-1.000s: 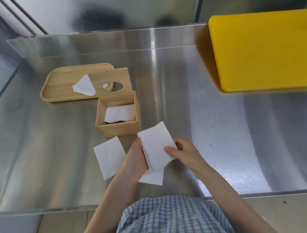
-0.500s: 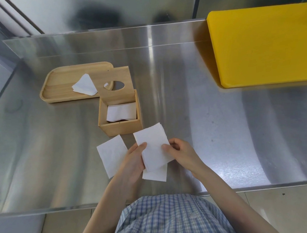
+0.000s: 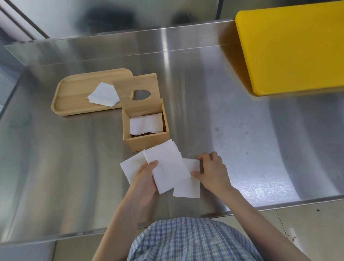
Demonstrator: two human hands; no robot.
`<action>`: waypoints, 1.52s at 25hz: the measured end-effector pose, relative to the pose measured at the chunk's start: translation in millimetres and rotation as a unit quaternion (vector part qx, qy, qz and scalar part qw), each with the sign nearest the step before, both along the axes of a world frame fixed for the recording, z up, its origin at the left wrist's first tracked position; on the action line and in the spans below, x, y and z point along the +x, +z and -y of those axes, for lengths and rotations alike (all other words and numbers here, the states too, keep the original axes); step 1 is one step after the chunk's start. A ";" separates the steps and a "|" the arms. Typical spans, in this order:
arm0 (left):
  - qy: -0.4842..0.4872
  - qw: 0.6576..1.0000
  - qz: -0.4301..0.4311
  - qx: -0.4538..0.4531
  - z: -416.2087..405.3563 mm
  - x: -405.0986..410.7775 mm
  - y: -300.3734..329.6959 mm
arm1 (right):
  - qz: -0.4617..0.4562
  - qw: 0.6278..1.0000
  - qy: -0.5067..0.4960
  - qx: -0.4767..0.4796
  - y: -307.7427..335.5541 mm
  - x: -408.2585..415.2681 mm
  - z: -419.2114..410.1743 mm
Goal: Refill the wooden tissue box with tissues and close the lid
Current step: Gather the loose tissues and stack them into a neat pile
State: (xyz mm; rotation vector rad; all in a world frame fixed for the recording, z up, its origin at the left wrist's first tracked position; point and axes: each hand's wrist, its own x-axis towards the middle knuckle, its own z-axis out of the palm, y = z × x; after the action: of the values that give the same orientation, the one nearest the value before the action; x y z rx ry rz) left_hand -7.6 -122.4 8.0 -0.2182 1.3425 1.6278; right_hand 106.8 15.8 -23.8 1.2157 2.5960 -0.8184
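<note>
The wooden tissue box [image 3: 148, 142] stands open on the steel counter, its hinged lid [image 3: 127, 104] with an oval hole raised at the back. A few white tissues [image 3: 145, 124] lie inside. Just in front of the box, my left hand [image 3: 143, 182] holds a stack of tissues [image 3: 166, 167] from below, thumb on top. My right hand [image 3: 212, 173] pinches a single tissue [image 3: 187, 187] that lies on the counter, partly under the stack. Another loose tissue [image 3: 130, 167] lies to the left, partly hidden by the stack and my left hand.
A wooden tray [image 3: 58, 107] behind and left of the box carries a small pile of tissues [image 3: 103, 95]. A large yellow board [image 3: 297, 48] fills the back right. The counter's front edge [image 3: 286, 203] runs close to my body.
My right hand has let go of the stack and moved right onto the single tissue beneath it. The stack now rests in my left hand alone, closer to the box.
</note>
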 end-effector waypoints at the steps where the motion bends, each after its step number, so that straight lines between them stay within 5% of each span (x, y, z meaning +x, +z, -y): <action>1: 0.001 1.000 0.000 0.001 2.6 -1.6 -1.5 | 0.000 1.000 -0.006 -0.003 -0.5 -2.1 -0.3; 7: -0.012 1.000 0.001 0.007 19.3 -10.1 -6.1 | -0.005 0.999 -0.020 -0.038 0.0 -6.0 1.7; 12: -0.021 0.999 0.003 0.039 28.3 -17.7 -9.8 | -0.122 0.980 -0.098 -0.119 8.4 -5.0 5.7; 17: -0.020 0.997 0.023 0.070 38.4 -21.9 -13.9 | -0.264 0.921 -0.192 -0.214 39.7 -8.7 2.6; 22: -0.033 0.997 0.039 0.052 47.6 -25.8 -15.4 | -0.368 0.831 -0.171 -0.379 77.6 -21.6 15.5; 28: -0.076 0.995 0.007 0.058 56.1 -29.5 -13.5 | -0.276 0.871 -0.113 -0.392 70.6 -52.0 56.9; 38: -0.069 0.994 0.022 0.080 82.2 -44.0 -10.8 | -0.191 0.945 -0.067 -0.255 47.6 -76.5 96.7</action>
State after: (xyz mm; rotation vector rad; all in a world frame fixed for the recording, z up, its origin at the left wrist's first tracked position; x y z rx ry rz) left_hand -51.6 -204.6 -2.8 -0.0633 1.1629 1.5948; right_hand 30.3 -80.9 23.8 1.1649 2.3281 -1.7751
